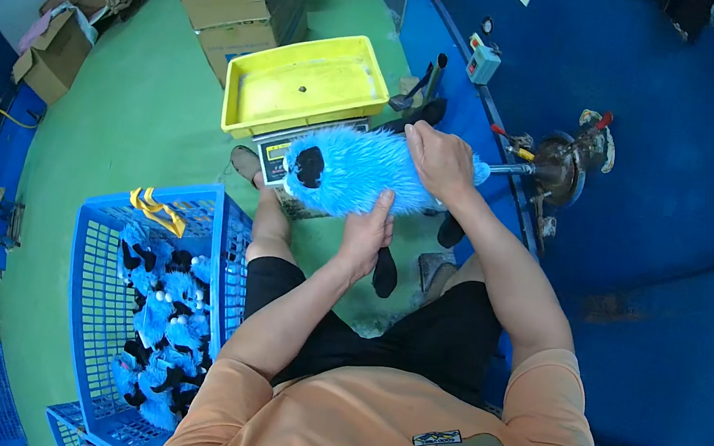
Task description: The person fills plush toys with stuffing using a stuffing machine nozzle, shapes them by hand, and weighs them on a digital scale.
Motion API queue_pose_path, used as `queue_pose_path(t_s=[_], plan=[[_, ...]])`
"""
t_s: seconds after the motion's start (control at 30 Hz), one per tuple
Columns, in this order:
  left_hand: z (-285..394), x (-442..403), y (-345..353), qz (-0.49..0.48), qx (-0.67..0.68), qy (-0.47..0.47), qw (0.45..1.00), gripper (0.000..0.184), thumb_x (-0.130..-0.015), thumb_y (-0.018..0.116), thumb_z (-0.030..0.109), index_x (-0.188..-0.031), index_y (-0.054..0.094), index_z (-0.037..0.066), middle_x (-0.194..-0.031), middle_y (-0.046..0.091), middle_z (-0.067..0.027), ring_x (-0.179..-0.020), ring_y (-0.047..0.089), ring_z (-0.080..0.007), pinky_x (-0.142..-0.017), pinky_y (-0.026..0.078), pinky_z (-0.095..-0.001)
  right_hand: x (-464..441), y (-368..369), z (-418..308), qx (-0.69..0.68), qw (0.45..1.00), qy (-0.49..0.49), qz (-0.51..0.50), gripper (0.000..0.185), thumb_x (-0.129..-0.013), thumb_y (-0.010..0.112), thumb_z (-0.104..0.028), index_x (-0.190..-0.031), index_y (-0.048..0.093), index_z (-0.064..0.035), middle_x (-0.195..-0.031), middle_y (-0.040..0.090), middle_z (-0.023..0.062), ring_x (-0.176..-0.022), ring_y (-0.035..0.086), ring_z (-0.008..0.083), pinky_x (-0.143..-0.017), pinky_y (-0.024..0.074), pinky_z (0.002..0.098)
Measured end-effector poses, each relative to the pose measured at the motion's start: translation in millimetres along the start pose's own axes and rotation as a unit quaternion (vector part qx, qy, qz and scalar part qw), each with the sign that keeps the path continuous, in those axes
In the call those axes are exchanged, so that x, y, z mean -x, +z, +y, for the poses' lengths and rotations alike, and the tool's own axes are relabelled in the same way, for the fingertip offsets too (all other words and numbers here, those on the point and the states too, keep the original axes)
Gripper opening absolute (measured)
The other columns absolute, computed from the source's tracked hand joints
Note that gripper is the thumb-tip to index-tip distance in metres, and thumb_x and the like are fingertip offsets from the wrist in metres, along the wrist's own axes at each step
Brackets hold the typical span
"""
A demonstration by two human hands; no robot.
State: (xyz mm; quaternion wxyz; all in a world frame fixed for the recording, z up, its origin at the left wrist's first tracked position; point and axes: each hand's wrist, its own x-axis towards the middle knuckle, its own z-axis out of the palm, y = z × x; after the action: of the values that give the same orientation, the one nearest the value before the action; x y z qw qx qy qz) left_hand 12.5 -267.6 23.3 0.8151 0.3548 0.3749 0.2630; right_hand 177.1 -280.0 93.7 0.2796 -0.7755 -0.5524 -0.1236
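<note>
A furry blue plush toy (361, 168) with black patches stretches between my hands, its right end around the metal nozzle (511, 168) of the blue machine. My right hand (439, 163) grips the plush from above, close to the nozzle. From below, my left hand (367, 232) holds the plush near its middle, thumb pressed into the fur. A black dangling part of the toy (384, 274) hangs beside my left hand. The fur hides the nozzle's tip.
A yellow tray (241, 102) rests on a digital scale (276, 152) ahead. At left stands a blue plastic basket (92, 274) holding several blue plush toys (159, 322). The blue machine wall (656, 224) rises on the right. Cardboard boxes (245, 14) stand farther back on the green floor.
</note>
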Motion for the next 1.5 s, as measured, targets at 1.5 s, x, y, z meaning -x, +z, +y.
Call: queue_pose_path(t_s=[1.5], plan=[[-104.8, -96.2, -214.5, -0.009, -0.171, -0.016, 0.985, 0.034, -0.099, 0.056, 0.034, -0.099, 0.053, 0.001, -0.078, 0.062, -0.0131, -0.054, 0.055, -0.0208, -0.048, 0.047, -0.0318, -140.9, -325.3, 64.0, 0.149, 0.874, 0.132, 0.443, 0.079, -0.083, 0.076, -0.053, -0.125, 0.047, 0.0067, -0.084, 0.066, 0.0107, -0.071, 0.068, 0.0253, -0.063, 0.0551, 0.0379]])
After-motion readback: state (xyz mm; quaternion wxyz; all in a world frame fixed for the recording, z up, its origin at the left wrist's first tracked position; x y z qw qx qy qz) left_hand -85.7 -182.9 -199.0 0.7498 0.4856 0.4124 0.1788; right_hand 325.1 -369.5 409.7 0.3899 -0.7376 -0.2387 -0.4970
